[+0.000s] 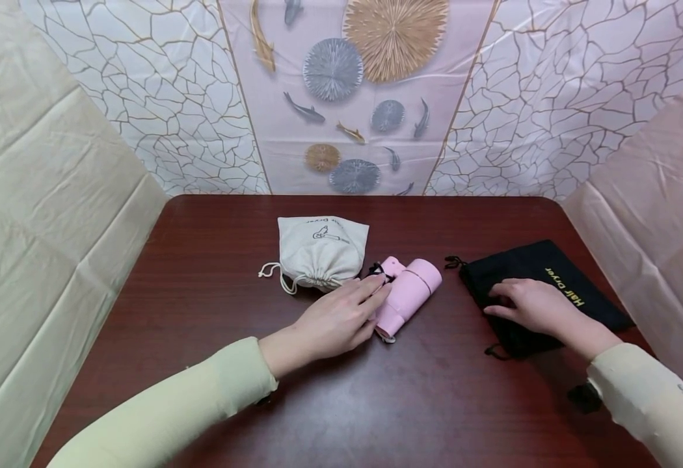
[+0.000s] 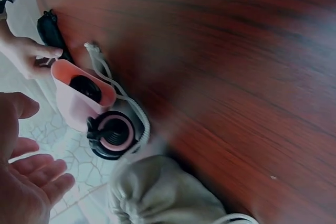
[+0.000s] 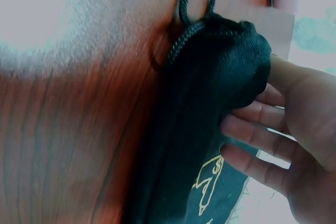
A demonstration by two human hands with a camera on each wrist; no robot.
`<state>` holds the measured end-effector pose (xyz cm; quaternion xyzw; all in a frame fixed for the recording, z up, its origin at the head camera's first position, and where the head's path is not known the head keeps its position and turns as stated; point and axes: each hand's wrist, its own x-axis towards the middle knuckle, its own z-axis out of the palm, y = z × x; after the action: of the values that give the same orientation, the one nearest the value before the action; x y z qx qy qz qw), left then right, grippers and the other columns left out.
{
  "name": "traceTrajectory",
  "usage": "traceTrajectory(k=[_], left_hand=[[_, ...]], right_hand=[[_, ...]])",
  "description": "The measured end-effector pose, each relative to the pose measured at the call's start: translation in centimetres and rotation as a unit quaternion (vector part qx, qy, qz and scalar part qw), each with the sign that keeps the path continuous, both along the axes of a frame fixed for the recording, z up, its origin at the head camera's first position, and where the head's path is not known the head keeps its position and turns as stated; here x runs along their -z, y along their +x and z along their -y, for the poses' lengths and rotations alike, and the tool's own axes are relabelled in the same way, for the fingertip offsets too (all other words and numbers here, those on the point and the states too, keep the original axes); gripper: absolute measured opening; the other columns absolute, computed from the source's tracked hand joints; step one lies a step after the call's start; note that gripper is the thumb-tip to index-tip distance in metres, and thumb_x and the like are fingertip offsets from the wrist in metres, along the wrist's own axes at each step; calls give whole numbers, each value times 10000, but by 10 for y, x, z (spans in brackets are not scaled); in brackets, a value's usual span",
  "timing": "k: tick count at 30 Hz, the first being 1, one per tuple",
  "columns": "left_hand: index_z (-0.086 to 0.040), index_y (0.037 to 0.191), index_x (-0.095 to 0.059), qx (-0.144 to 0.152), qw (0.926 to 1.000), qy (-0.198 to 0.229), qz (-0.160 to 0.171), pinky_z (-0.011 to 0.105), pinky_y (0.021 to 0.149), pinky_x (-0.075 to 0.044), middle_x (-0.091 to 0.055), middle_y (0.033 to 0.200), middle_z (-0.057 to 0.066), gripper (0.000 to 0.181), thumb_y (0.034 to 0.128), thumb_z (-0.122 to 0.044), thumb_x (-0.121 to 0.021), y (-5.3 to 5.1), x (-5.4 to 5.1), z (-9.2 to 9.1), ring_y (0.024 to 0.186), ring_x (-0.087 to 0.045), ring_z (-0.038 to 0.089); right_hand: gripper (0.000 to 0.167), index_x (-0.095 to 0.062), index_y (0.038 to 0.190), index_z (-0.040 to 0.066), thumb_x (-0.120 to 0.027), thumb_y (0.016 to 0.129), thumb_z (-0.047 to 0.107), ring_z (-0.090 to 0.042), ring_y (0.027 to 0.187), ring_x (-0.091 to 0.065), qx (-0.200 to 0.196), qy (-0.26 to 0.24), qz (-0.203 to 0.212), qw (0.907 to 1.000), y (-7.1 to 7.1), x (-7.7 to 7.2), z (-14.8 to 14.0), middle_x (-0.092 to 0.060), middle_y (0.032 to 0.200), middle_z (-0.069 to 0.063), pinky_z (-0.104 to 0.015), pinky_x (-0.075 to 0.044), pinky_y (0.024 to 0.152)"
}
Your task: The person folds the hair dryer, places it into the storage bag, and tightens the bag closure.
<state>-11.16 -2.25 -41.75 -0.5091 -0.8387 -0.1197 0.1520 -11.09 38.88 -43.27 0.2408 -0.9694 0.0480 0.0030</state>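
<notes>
Two hands are over the wooden desk (image 1: 376,409), and we see the pink hair dryer (image 1: 412,292) lying on it between them. The left hand (image 1: 335,318) is much the nearer: the dryer is just beyond and to the right of its fingertips. We read the barrel's long axis as slanting away from the person and to the right, its narrow end toward the person. In the left wrist view the fingers are loosely bent, with thumb and fingers apart; we cannot tell whether they touch the dryer.

To the dryer's right, well apart, the black drawstring pouch (image 1: 529,263) lies flat, its corded mouth edge facing the dryer. The right hand (image 1: 531,305) rests on it near that edge, fingers spread and relaxed; we see no clear pinch on the cloth, and the thumb is partly hidden. The beige drawstring pouch (image 1: 324,253) sits bulging to the dryer's left.
</notes>
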Motion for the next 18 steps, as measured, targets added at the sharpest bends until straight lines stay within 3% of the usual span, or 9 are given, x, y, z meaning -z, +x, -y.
traceTrajectory(k=[4, 8, 18], left_hand=[[52, 1510, -533, -118, 9997, -189, -42, 389, 1241, -379, -578, 1515, 234, 626, 975, -212, -726, 1, -1, -12, 1412, -572, 348], [42, 1528, -514, -326, 9987, -367, 104, 383, 1257, -354, -563, 1536, 225, 637, 1025, -301, -699, 3, -3, -24, 1446, -543, 329], [5, 1524, -532, -980, 9939, -460, 222, 399, 1164, -476, -597, 1499, 212, 662, 1014, -388, -687, 5, 5, -49, 1346, -630, 323]], right_hand=[[125, -789, 1022, 114, -818, 936, 200, -270, 880, -745, -120, -162, 100, 9997, -2, -1, -4, -772, 987, -30, -512, -604, 760], [142, -807, 1071, 75, -793, 945, 140, -335, 964, -761, -98, -204, 0, 9997, -2, -7, -4, -792, 1051, -100, -551, -612, 804], [147, -813, 1048, 70, -822, 905, 104, -329, 901, -766, -24, -724, -871, 9936, -2, -20, -4, -802, 1001, -92, -586, -593, 773]])
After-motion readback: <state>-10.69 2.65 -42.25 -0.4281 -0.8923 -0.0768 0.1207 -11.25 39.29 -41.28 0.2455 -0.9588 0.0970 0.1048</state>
